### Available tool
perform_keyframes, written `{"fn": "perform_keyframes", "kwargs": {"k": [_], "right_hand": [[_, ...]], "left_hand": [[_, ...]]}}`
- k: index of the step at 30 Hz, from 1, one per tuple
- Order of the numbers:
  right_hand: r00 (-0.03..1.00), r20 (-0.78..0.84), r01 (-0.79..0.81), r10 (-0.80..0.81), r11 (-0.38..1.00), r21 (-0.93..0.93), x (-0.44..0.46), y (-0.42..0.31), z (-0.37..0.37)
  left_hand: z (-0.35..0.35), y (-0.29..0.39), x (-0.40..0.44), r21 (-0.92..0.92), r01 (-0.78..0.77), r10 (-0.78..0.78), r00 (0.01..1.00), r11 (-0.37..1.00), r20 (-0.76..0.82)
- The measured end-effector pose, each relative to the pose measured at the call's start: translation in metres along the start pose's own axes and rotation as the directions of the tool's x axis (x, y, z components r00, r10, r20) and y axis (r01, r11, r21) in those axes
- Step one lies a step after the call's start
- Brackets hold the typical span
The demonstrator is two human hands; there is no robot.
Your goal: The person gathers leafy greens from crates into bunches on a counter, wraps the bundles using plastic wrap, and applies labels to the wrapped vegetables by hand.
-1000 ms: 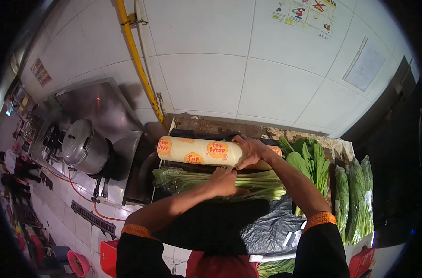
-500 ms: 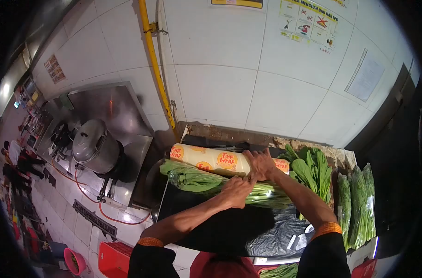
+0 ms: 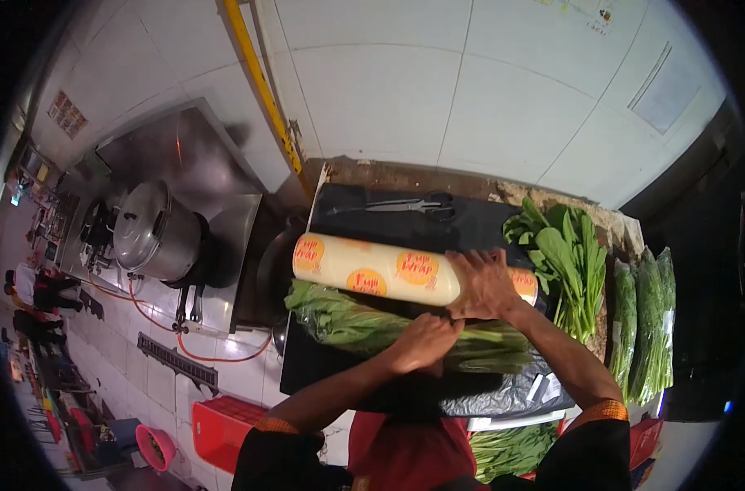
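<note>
A thick roll of Fuji Wrap plastic wrap [image 3: 372,266] lies across the black worktop. My right hand [image 3: 480,286] is curled over its right part, fingers on top and thumb low, near my other hand. In front of the roll, a bundle of leafy greens [image 3: 331,319] lies lengthwise, with shiny clear film over its leaves and its stems to the right. My left hand [image 3: 425,342] is closed above the middle of the bundle, just below the roll, pinching what looks like the film's edge; the fingertips are partly hidden.
Scissors [image 3: 409,204] lie behind the roll. Loose greens [image 3: 564,262] and bagged vegetables [image 3: 650,319] are on the right. Black plastic [image 3: 503,393] covers the front edge, above a crate of greens [image 3: 511,450]. A large pot [image 3: 155,233] stands on the stove at left.
The view has tilted down and closer, bringing the scissors into full view. The roll sits slightly apart from the greens' leafy end; my right hand is spread more broadly over it.
</note>
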State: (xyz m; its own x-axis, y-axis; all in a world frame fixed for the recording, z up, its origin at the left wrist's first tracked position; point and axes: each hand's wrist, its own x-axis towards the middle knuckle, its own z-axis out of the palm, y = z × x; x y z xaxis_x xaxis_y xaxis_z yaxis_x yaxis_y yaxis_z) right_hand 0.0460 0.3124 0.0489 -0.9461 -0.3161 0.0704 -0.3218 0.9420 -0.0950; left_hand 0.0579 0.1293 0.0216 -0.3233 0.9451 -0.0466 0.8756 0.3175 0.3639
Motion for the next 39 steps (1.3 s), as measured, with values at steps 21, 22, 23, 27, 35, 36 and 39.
{"fn": "perform_keyframes", "kwargs": {"k": [21,22,23,27,35,36,39], "right_hand": [[0.919,-0.345,-0.194,0.188,0.981,0.016,-0.009,-0.01,0.013],[0.921,-0.339,-0.195,0.192,0.981,0.026,-0.01,-0.01,0.013],[0.925,-0.326,-0.203,0.198,0.979,0.019,-0.011,-0.011,0.011],[0.925,-0.331,-0.203,0.188,0.979,-0.011,-0.01,-0.01,0.015],[0.921,-0.325,-0.226,0.216,0.974,0.009,-0.008,-0.009,0.014],[0.919,-0.325,-0.228,0.223,0.973,0.025,-0.007,-0.008,0.014],[0.918,-0.327,-0.226,0.224,0.974,0.032,-0.006,-0.007,0.01]], "left_hand": [[-0.056,-0.066,-0.056,-0.115,0.199,-0.174,0.964,0.973,0.201],[-0.069,-0.074,-0.067,-0.129,0.274,-0.229,0.93,0.953,0.287],[-0.065,-0.077,-0.077,-0.133,0.282,-0.233,0.926,0.95,0.298],[-0.06,-0.088,-0.084,-0.036,0.404,-0.362,0.852,0.914,0.378],[-0.065,-0.095,-0.104,-0.169,0.524,-0.422,0.806,0.835,0.416],[-0.065,-0.103,-0.1,-0.258,0.589,-0.389,0.744,0.766,0.544],[-0.054,-0.127,-0.1,-0.426,0.665,-0.254,0.677,0.614,0.691]]}}
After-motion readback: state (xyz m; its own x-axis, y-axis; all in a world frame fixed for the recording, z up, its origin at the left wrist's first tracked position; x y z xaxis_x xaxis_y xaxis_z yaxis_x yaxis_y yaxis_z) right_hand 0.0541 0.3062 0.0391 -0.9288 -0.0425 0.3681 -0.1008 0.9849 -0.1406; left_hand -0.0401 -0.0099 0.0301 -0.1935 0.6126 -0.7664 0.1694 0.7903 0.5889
